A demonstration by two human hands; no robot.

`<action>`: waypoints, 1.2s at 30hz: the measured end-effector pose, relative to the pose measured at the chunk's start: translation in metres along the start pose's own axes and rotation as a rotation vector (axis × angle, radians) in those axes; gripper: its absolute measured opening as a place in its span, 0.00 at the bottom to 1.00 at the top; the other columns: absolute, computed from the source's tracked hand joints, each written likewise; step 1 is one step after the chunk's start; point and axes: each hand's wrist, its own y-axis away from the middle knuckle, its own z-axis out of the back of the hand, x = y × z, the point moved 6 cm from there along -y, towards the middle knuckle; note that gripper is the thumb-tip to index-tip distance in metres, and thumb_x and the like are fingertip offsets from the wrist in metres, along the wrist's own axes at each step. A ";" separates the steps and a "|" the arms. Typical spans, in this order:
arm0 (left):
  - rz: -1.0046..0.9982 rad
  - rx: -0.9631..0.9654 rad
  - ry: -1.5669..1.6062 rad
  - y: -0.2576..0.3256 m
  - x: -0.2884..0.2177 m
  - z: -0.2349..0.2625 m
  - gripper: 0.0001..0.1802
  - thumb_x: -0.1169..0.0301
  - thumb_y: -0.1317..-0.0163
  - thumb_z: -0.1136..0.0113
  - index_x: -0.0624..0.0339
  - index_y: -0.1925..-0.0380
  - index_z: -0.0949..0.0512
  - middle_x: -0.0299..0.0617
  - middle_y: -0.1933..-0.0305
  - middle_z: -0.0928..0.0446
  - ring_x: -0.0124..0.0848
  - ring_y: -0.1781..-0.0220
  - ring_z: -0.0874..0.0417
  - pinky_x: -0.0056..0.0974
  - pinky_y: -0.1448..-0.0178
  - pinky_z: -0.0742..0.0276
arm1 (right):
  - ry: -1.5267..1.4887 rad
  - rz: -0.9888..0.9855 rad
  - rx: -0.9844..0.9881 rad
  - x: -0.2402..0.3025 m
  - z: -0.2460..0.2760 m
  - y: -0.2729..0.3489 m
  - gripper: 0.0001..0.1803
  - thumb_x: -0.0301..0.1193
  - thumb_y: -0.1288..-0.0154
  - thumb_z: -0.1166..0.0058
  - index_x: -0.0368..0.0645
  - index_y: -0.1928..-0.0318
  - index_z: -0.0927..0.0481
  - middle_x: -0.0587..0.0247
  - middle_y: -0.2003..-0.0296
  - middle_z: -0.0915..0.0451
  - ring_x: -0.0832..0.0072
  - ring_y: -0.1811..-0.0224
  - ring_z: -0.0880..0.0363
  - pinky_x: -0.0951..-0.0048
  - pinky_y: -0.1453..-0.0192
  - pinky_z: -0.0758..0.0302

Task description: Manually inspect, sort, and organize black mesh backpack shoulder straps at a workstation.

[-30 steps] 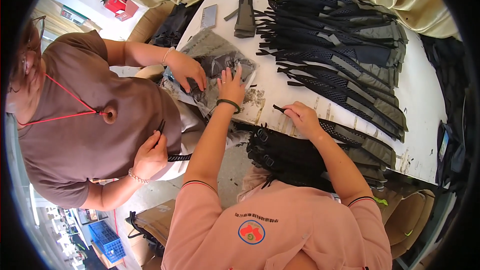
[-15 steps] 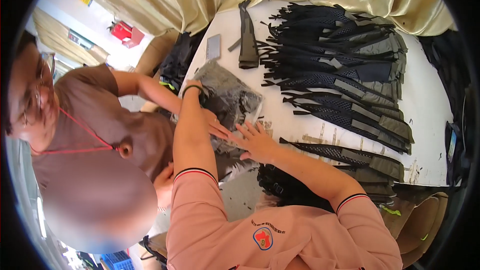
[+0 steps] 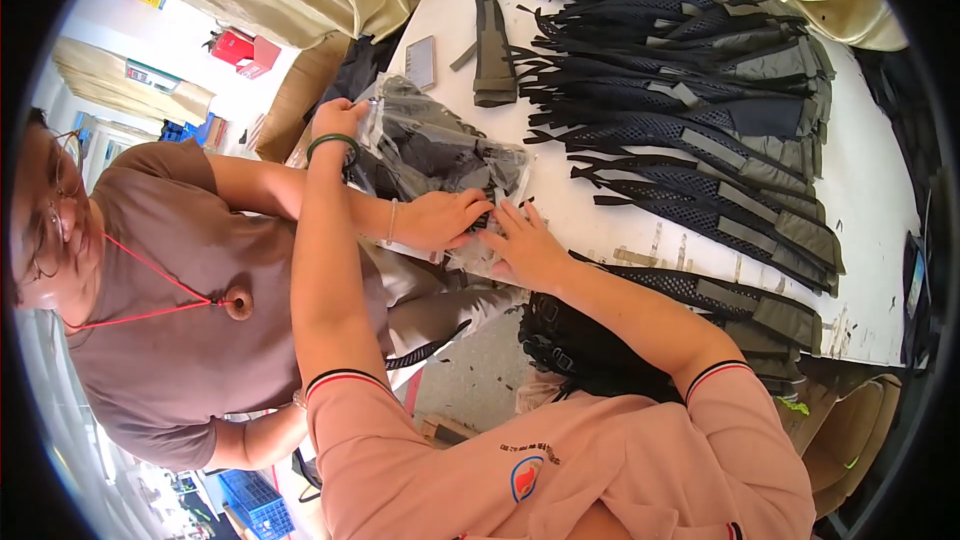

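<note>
A clear plastic bag with dark, folded goods inside lies on the left part of the white table. My left hand, a green bangle at its wrist, is closed on the bag's far left edge. At the bag's near right corner my right hand lies flat with its fingers spread. A co-worker's hand with a thin bracelet presses on the bag between my two hands, its fingertips close to my right fingers.
Many dark mesh straps with grey ends lie in overlapping rows on the white table. A single strap and a grey flat rectangular object lie beyond the bag. The co-worker stands at left. Black buckled goods hang near my right forearm.
My left hand has moved outward to the bag's far left edge. The bag looks more spread out. The co-worker's hand has come further onto it, and the co-worker's body has shifted. My view has shifted slightly.
</note>
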 end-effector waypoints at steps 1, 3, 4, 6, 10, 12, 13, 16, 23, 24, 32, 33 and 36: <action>-0.003 0.001 -0.001 0.001 -0.001 0.003 0.20 0.54 0.50 0.34 0.63 0.78 0.20 0.50 0.78 0.22 0.40 0.73 0.20 0.43 0.63 0.27 | 0.003 0.000 -0.031 -0.001 0.001 -0.001 0.33 0.46 0.45 0.41 0.48 0.40 0.33 0.47 0.37 0.39 0.54 0.30 0.49 0.46 0.30 0.53; -0.023 -0.056 -0.060 0.005 -0.018 0.003 0.20 0.54 0.49 0.35 0.63 0.78 0.20 0.50 0.78 0.22 0.41 0.73 0.20 0.43 0.63 0.27 | -0.021 0.000 -0.055 -0.007 0.001 0.002 0.33 0.45 0.45 0.41 0.47 0.41 0.32 0.48 0.38 0.38 0.54 0.30 0.49 0.47 0.30 0.52; -0.001 -0.086 -0.030 0.003 -0.025 0.007 0.20 0.54 0.50 0.35 0.63 0.77 0.19 0.50 0.77 0.22 0.41 0.72 0.20 0.43 0.63 0.27 | -0.048 0.009 -0.080 -0.011 0.002 0.003 0.32 0.44 0.46 0.40 0.45 0.42 0.32 0.49 0.38 0.38 0.55 0.30 0.48 0.48 0.29 0.52; 0.022 -0.142 -0.035 0.000 -0.015 0.018 0.20 0.53 0.50 0.35 0.62 0.77 0.19 0.50 0.76 0.22 0.41 0.72 0.20 0.43 0.63 0.27 | -0.073 0.025 -0.076 -0.008 0.004 0.002 0.32 0.43 0.46 0.40 0.44 0.43 0.31 0.49 0.39 0.37 0.55 0.30 0.48 0.49 0.29 0.51; 0.032 -0.208 -0.013 -0.005 -0.007 0.017 0.21 0.53 0.48 0.37 0.63 0.79 0.20 0.51 0.77 0.23 0.43 0.72 0.21 0.42 0.62 0.28 | -0.101 0.033 -0.113 -0.008 0.006 0.002 0.29 0.42 0.47 0.39 0.42 0.46 0.29 0.50 0.42 0.35 0.55 0.31 0.46 0.51 0.29 0.50; 0.041 -0.168 -0.011 -0.008 -0.020 0.008 0.21 0.54 0.47 0.38 0.64 0.81 0.21 0.51 0.78 0.23 0.44 0.72 0.21 0.42 0.62 0.29 | -0.096 0.016 -0.114 -0.014 0.005 0.005 0.29 0.41 0.47 0.39 0.42 0.47 0.29 0.50 0.42 0.35 0.55 0.32 0.46 0.51 0.29 0.50; 0.043 -0.058 0.032 -0.013 -0.028 0.002 0.21 0.56 0.46 0.38 0.63 0.84 0.23 0.44 0.82 0.27 0.35 0.76 0.28 0.40 0.68 0.35 | -0.092 0.008 -0.118 -0.017 0.005 0.006 0.29 0.41 0.47 0.39 0.42 0.47 0.29 0.50 0.42 0.35 0.55 0.32 0.46 0.51 0.30 0.49; 0.133 0.051 0.159 -0.021 -0.013 -0.010 0.22 0.58 0.43 0.39 0.62 0.88 0.27 0.37 0.86 0.32 0.27 0.81 0.37 0.37 0.74 0.43 | -0.102 0.019 -0.091 -0.014 0.004 0.004 0.29 0.40 0.48 0.39 0.41 0.47 0.29 0.50 0.42 0.35 0.55 0.32 0.45 0.51 0.29 0.50; 0.116 -0.016 -0.080 -0.034 0.023 -0.024 0.19 0.59 0.53 0.35 0.63 0.67 0.17 0.55 0.62 0.19 0.51 0.54 0.20 0.47 0.46 0.28 | -0.119 0.013 -0.062 -0.011 0.005 0.002 0.30 0.41 0.48 0.38 0.41 0.46 0.28 0.50 0.40 0.36 0.55 0.31 0.46 0.51 0.29 0.51; 0.048 -0.088 -0.175 -0.030 0.019 -0.021 0.21 0.57 0.52 0.36 0.60 0.62 0.18 0.56 0.57 0.20 0.50 0.51 0.21 0.46 0.45 0.28 | -0.116 0.026 -0.059 -0.007 0.006 0.000 0.29 0.40 0.48 0.38 0.40 0.47 0.27 0.49 0.41 0.36 0.55 0.33 0.44 0.54 0.30 0.47; -0.373 -0.233 0.649 0.125 -0.160 -0.026 0.13 0.67 0.44 0.37 0.62 0.61 0.21 0.44 0.63 0.22 0.31 0.67 0.23 0.35 0.62 0.27 | -0.610 -0.300 -0.042 -0.062 0.090 0.035 0.20 0.32 0.47 0.38 0.41 0.52 0.23 0.53 0.55 0.22 0.62 0.52 0.23 0.66 0.49 0.26; -0.285 -0.039 0.816 0.149 -0.167 -0.041 0.12 0.67 0.43 0.37 0.61 0.61 0.21 0.41 0.68 0.21 0.26 0.70 0.25 0.31 0.65 0.28 | -0.530 -0.325 -0.042 -0.074 0.107 0.054 0.19 0.32 0.47 0.38 0.42 0.53 0.23 0.55 0.57 0.21 0.64 0.55 0.22 0.67 0.51 0.25; -0.165 0.398 0.798 0.228 -0.154 -0.103 0.11 0.66 0.43 0.37 0.59 0.62 0.21 0.37 0.73 0.23 0.25 0.73 0.27 0.30 0.65 0.29 | -0.408 -0.325 0.069 -0.080 0.138 0.105 0.19 0.31 0.50 0.36 0.42 0.55 0.23 0.55 0.61 0.22 0.62 0.57 0.23 0.65 0.52 0.26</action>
